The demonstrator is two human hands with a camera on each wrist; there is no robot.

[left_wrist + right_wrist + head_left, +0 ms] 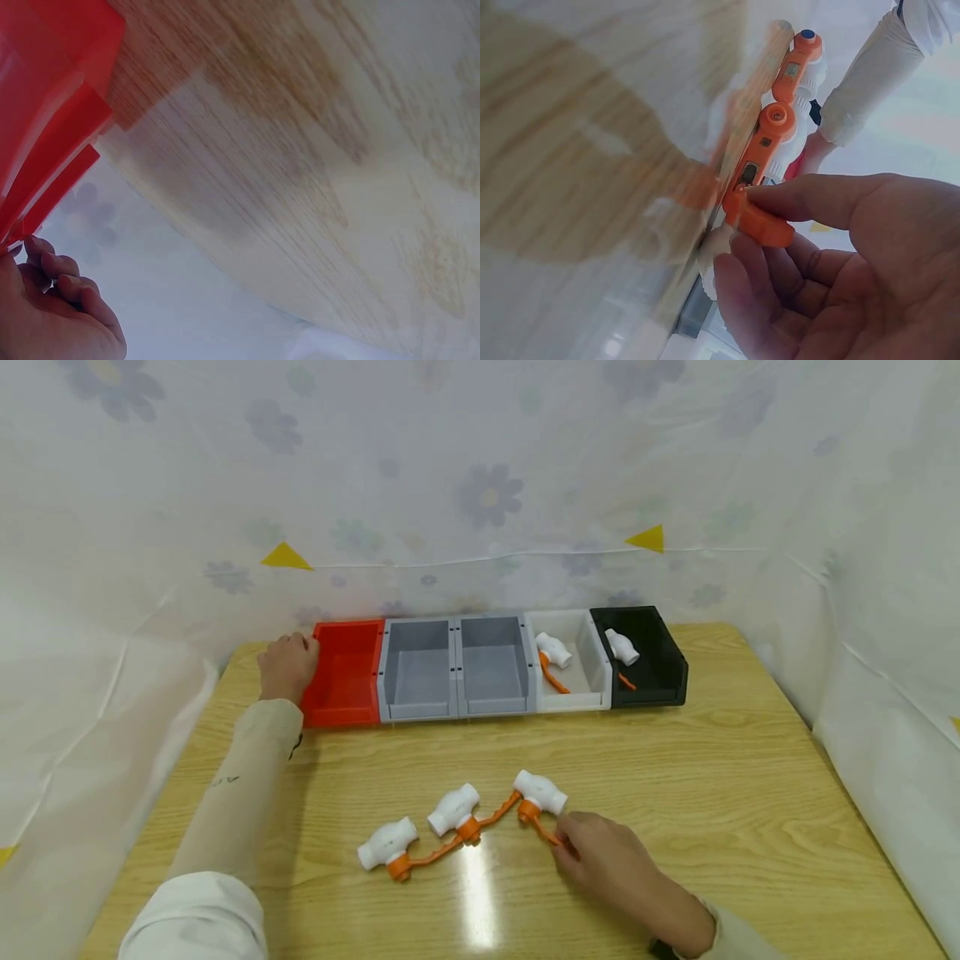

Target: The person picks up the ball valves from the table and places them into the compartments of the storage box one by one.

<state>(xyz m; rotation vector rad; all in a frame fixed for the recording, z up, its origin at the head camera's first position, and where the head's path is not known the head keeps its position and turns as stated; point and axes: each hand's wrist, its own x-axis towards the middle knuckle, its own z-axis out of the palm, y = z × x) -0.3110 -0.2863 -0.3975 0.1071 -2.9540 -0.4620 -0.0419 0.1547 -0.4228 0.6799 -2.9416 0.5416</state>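
My left hand (pixel 288 665) is at the left side of the red bin (pixel 343 710), its thumb and forefinger pinching the bin's rim (pixel 56 146) in the left wrist view. On the table, my right hand (pixel 611 864) pinches the orange handle (pixel 765 227) of a white ball valve (pixel 542 792) between thumb and fingers. Left of it lie two more white ball valves with orange handles, a middle one (pixel 453 810) and a left one (pixel 387 843). The three form a loose row, handles pointing right.
Two grey bins (pixel 420 710), a white bin (pixel 577 700) and a black bin (pixel 667 693) continue the row beside the red one. The white bin holds a ball valve (pixel 553 650), and so does the black bin. Flowered sheeting (pixel 480 460) hangs behind the wooden table (pixel 712 777).
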